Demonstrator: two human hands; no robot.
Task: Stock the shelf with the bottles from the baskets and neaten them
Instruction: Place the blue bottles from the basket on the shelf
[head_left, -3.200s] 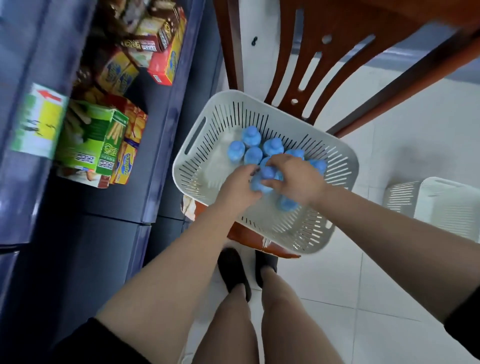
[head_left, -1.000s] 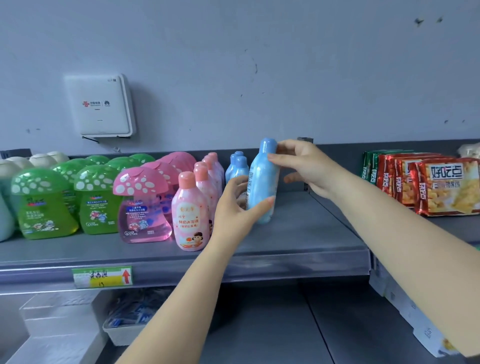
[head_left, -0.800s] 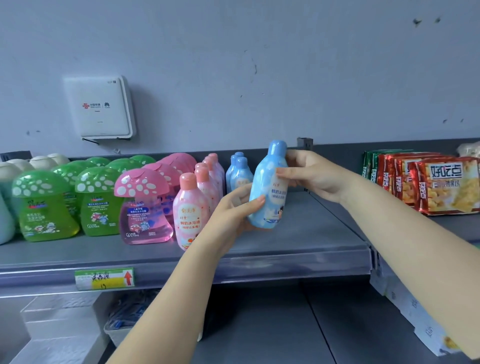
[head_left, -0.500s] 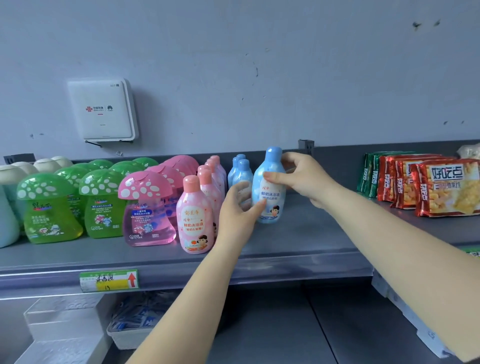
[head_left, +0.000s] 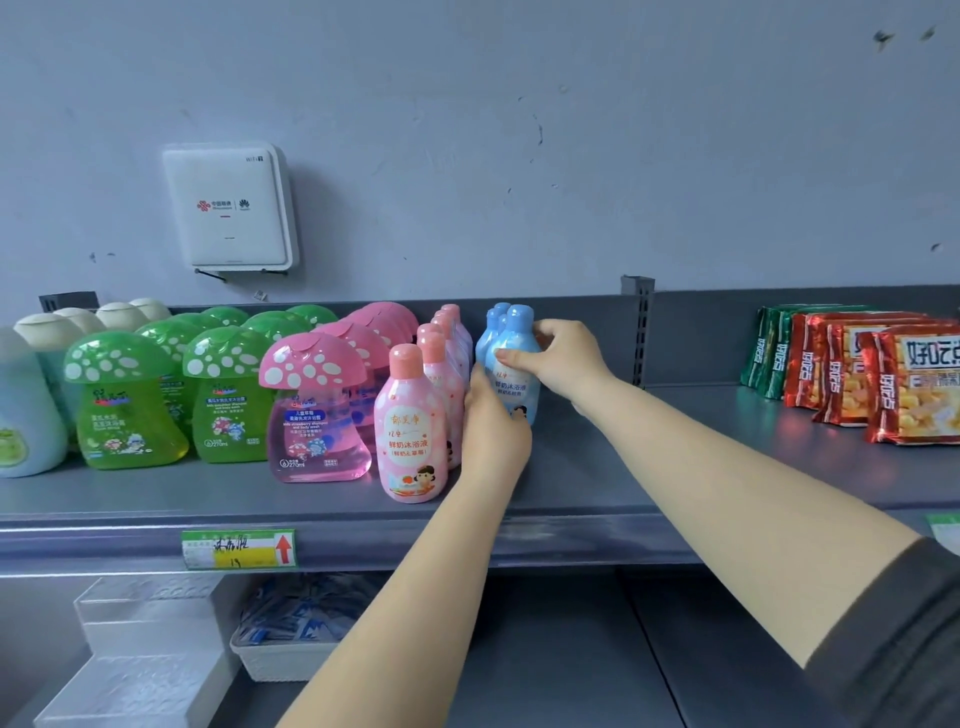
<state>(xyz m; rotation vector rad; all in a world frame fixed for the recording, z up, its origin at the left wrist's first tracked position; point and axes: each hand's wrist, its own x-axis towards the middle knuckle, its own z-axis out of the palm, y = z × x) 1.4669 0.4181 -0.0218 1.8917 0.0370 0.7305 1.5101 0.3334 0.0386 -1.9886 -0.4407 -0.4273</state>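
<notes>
A blue bottle (head_left: 515, 375) stands upright on the grey shelf (head_left: 597, 467), at the front of a short row of blue bottles (head_left: 493, 325). My right hand (head_left: 563, 358) grips its upper body from the right, thumb across the front. My left hand (head_left: 493, 423) holds its lower part from the left and hides the base. Directly left of it runs a row of pink bottles (head_left: 410, 423). No basket is in view.
Pink mushroom-cap bottles (head_left: 311, 405), green ones (head_left: 124, 400) and pale bottles (head_left: 23, 395) fill the shelf's left side. Red and green snack packets (head_left: 883, 379) lie at the right, past a bare stretch. A white router box (head_left: 228, 208) hangs on the wall.
Both hands carried the blue bottle from the basket up to the shelf, turned its label forward, and slid it back against the other blue bottles.
</notes>
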